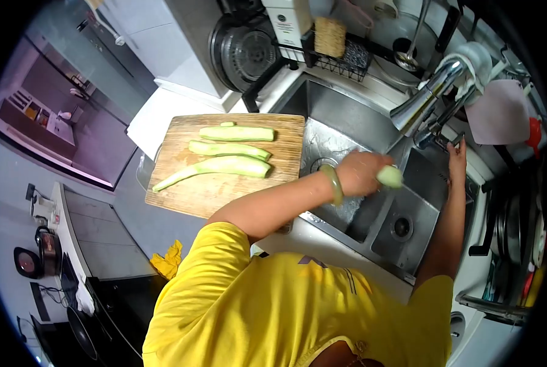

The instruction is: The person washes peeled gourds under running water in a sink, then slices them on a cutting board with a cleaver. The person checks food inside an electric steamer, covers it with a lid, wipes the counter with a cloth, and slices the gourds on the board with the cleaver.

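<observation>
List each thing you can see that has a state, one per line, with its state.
Cutting board: lying flat, loaded
Three long vegetable pieces: pale green, lying apart on the board
Left hand: closed on a pale green piece
Right hand: raised at the faucet
Bangle: worn on the left wrist
Left basin: wet
Yellow cloth: crumpled

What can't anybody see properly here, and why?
- Inner end of the pale green piece: head view, covered by the left hand.
- Writing on the tall white box: head view, too small.
- Whether the right hand touches the silver tap: head view, too small.
- Rest of the yellow shirt: head view, cut by bottom edge.
</observation>
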Available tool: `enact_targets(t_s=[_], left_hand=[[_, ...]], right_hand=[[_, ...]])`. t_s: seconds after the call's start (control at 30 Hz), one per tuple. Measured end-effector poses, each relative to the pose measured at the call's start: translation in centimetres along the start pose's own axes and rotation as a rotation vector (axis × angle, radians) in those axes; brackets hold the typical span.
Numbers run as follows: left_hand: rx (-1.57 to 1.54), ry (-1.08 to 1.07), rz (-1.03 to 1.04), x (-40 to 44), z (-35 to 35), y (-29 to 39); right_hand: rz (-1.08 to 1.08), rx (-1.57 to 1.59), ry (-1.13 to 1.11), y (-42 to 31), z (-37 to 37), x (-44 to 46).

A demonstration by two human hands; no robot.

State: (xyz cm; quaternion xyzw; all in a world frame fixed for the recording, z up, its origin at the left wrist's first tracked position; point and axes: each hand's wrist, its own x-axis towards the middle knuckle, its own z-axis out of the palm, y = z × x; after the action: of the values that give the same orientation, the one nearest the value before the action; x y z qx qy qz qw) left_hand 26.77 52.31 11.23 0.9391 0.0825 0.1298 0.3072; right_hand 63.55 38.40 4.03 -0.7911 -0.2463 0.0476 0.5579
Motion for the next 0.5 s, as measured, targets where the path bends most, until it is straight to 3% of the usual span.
enact_targets(t_s=[0.03, 0.1, 0.17, 0.2, 0.27, 0.33, 0.5], left_hand=[[0.005, 0.014, 0.004, -0.7, -0.8, 1.9], [0.267, 0.066, 0.256, -1.9, -2.8, 5.4], [0.398, 0.059, 0.305, -3.4, -5.1, 8.5], [0.522, 0.033, 0.343, -4.3, -5.7, 9.2], [0.685, 0.077, 0.360, -5.7, -6.5, 9.3], [0.694, -0.089, 0.280, -7.2, -7.8, 8.1], [0.744, -0.132, 0.075, -12.7, -12.0, -2.9]], right_hand=[[0.018, -0.125, -0.018, -0.6, 0.2, -0.6], [-0.042, -0.261, -0.144, 0.4, 0.7, -0.8], [-0.236, -0.269, -0.442, -4.7, 1.8, -5.6], [-0.062, -0.309, -0.654, -9.9, 2.1, -9.1], [-0.160, -0.179, -0.963, -11.9, 3.3, -12.1], [-0.228, -0.289, -1.141, -16.8, 4.1, -15.7], [-0.446, -0.624, -1.053, -27.8, 5.8, -20.9]])
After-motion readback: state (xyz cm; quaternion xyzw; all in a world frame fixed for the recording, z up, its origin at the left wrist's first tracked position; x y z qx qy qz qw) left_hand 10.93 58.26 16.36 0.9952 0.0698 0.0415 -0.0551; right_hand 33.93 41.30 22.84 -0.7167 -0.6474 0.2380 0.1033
